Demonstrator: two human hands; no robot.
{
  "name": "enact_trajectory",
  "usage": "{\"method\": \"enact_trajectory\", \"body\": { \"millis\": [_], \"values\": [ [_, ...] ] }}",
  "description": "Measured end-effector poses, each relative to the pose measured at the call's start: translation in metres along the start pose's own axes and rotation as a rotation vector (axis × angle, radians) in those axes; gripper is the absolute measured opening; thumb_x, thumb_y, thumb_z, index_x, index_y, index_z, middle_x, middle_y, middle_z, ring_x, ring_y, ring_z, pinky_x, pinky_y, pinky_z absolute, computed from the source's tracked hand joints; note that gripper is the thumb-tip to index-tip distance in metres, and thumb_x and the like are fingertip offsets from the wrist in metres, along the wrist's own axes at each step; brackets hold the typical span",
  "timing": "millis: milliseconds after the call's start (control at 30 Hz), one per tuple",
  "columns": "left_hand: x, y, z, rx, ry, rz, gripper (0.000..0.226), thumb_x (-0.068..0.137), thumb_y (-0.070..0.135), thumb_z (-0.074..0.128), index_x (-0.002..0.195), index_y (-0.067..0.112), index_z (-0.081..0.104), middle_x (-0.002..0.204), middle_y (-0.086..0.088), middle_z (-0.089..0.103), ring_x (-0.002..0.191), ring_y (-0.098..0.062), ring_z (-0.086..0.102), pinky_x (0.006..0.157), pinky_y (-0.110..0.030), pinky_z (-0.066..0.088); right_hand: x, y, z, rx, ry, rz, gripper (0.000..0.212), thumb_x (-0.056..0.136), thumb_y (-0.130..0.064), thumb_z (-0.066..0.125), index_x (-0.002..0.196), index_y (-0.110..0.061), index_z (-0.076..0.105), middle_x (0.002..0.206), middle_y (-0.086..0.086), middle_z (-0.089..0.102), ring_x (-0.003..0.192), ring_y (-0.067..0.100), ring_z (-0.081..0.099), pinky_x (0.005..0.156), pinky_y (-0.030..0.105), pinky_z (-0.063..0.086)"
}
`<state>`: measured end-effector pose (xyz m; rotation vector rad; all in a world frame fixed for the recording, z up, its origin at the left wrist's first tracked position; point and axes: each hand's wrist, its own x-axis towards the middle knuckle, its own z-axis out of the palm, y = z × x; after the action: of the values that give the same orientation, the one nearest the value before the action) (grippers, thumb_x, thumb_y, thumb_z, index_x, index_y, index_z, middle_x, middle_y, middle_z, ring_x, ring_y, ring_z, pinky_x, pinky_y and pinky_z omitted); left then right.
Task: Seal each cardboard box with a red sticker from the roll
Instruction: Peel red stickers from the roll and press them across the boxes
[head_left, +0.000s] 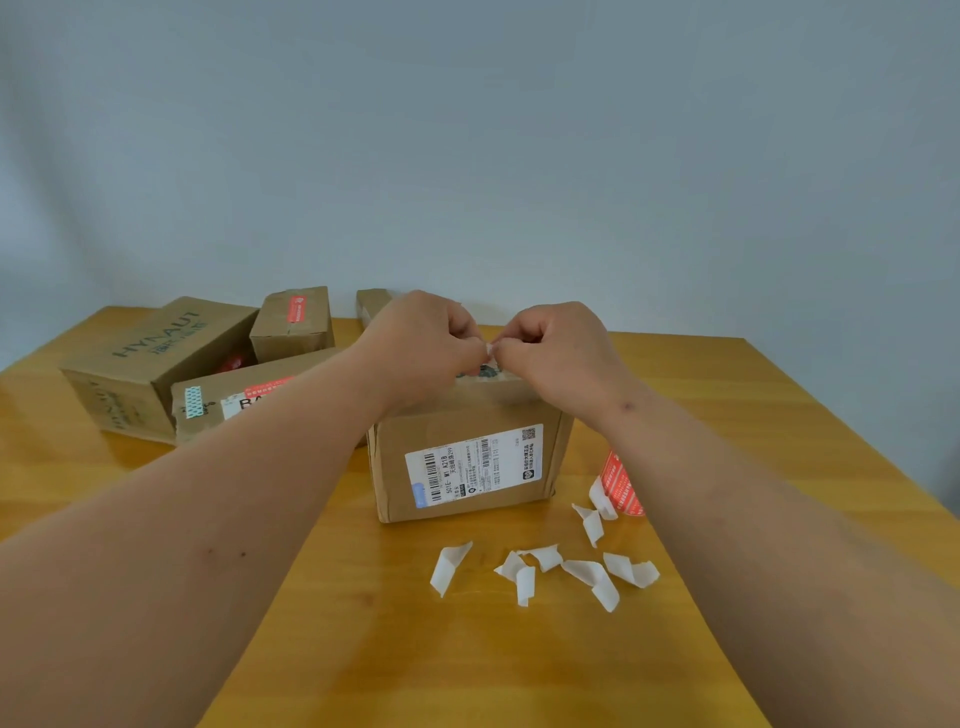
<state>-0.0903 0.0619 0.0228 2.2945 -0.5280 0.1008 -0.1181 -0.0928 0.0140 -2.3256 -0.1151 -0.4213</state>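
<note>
Pinching a small white scrap (489, 349) between curled fingertips, the left hand (426, 338) and the right hand (558, 340) meet just above the top of the nearest cardboard box (467, 467); both hands are closed tight around that scrap, and whether a red sticker is on it cannot be told. This box is a squat brown cube with creased corners and a white printed shipping label (475, 465) on its facing side, and it stands near the middle of the wooden table (337, 623), whose top is smooth, yellow-brown and grained. Four more cardboard boxes sit at the back left: a long one printed with dark letters (135, 358), lying with its open end facing right; a small upright one (293, 322) bearing a red sticker; a flat one (228, 405) in front with a red sticker, a white label and a teal patterned strip; and a sliver of a fourth (371, 304) behind the left hand. The roll of red stickers (621, 486) stands on the table just right of the near box, partly hidden by the right forearm, with white backing curling off it. Six or so curled white backing strips (592, 574) lie scattered on the table in front of the box, thin, glossy and twisted
</note>
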Motion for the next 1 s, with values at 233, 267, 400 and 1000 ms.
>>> {"method": "enact_trajectory", "body": {
  "millis": [233, 267, 400, 1000],
  "values": [
    [-0.001, -0.002, -0.001, -0.144, -0.024, -0.093, 0.013, 0.079, 0.012, 0.065, 0.071, 0.003, 0.072, 0.075, 0.0, 0.068, 0.076, -0.017, 0.055, 0.068, -0.031, 0.044, -0.003, 0.012, -0.015, 0.06, 0.088, 0.11, 0.015, 0.083, -0.014, 0.061, 0.068, -0.01, 0.063, 0.072, 0.001, 0.064, 0.057, 0.008, 0.045, 0.054, 0.022, 0.035],
    [-0.002, -0.001, -0.002, -0.159, -0.027, -0.107, 0.014, 0.079, 0.011, 0.064, 0.072, 0.001, 0.071, 0.074, -0.002, 0.067, 0.076, -0.016, 0.055, 0.067, -0.03, 0.042, -0.003, 0.014, -0.018, 0.074, 0.124, 0.131, 0.017, 0.083, -0.014, 0.059, 0.066, -0.01, 0.06, 0.07, 0.002, 0.063, 0.056, 0.009, 0.044, 0.054, 0.023, 0.034],
    [-0.009, 0.004, -0.004, -0.165, -0.061, -0.145, 0.02, 0.078, 0.009, 0.06, 0.058, 0.005, 0.063, 0.065, -0.003, 0.058, 0.071, -0.014, 0.047, 0.061, -0.027, 0.035, -0.007, 0.026, -0.029, 0.088, 0.274, 0.245, 0.017, 0.084, -0.014, 0.052, 0.069, -0.007, 0.049, 0.062, 0.001, 0.04, 0.054, 0.014, 0.031, 0.052, 0.027, 0.025],
    [-0.054, 0.032, 0.044, 0.678, -0.51, 0.151, 0.03, 0.092, 0.031, 0.053, 0.064, 0.021, 0.048, 0.067, 0.004, 0.047, 0.07, -0.016, 0.048, 0.063, -0.027, 0.037, -0.044, 0.021, -0.043, 0.113, 0.274, 0.322, 0.015, 0.087, -0.016, 0.048, 0.074, -0.009, 0.051, 0.076, 0.009, 0.05, 0.071, 0.021, 0.049, 0.065, 0.034, 0.036]
  ]
}}
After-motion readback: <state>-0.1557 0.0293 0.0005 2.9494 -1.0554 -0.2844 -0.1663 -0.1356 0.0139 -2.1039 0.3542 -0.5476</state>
